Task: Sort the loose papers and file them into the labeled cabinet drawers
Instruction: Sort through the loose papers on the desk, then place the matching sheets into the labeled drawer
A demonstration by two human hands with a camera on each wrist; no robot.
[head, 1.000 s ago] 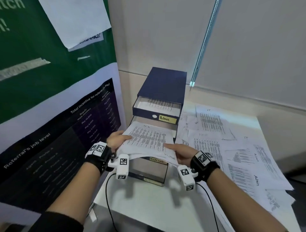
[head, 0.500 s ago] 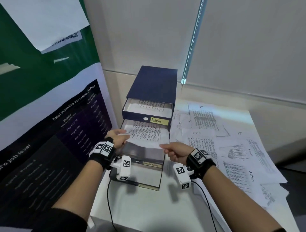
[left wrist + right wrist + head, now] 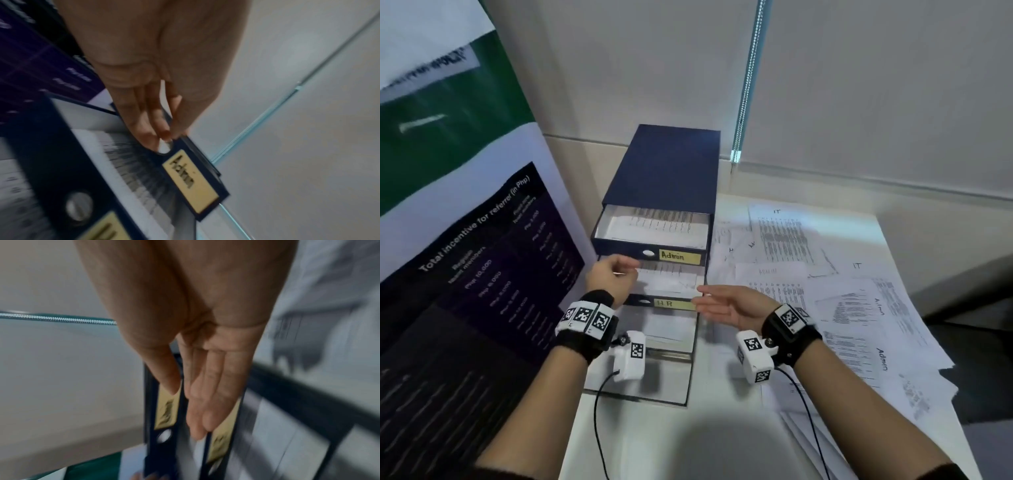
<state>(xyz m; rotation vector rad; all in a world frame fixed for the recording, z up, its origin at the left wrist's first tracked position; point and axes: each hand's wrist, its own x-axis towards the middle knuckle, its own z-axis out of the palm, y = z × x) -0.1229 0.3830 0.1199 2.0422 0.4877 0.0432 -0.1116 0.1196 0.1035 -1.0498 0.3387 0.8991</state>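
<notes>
The dark blue cabinet (image 3: 671,164) stands at the table's back left with its drawers pulled out. The top drawer, labeled Admin (image 3: 679,256), holds printed sheets. Below it the HR drawer (image 3: 667,303) holds a printed paper (image 3: 671,279) lying flat. My left hand (image 3: 614,275) hovers over the HR drawer's left side, fingers loosely curled, and I see nothing in it; in the left wrist view its fingertips (image 3: 164,138) are by the Admin drawer's front. My right hand (image 3: 722,303) is flat, its straight fingers at the HR drawer's right front corner.
Loose printed papers (image 3: 825,301) marked IT and Admin cover the table's right half. A lower drawer (image 3: 671,330) sticks out farthest toward me. A large poster (image 3: 465,257) stands close on the left. A blind cord (image 3: 748,85) hangs behind the cabinet.
Both hands held a printed sheet over the HR drawer; it now lies in the drawer. The hands have let go, and the right hand's fingers have straightened.
</notes>
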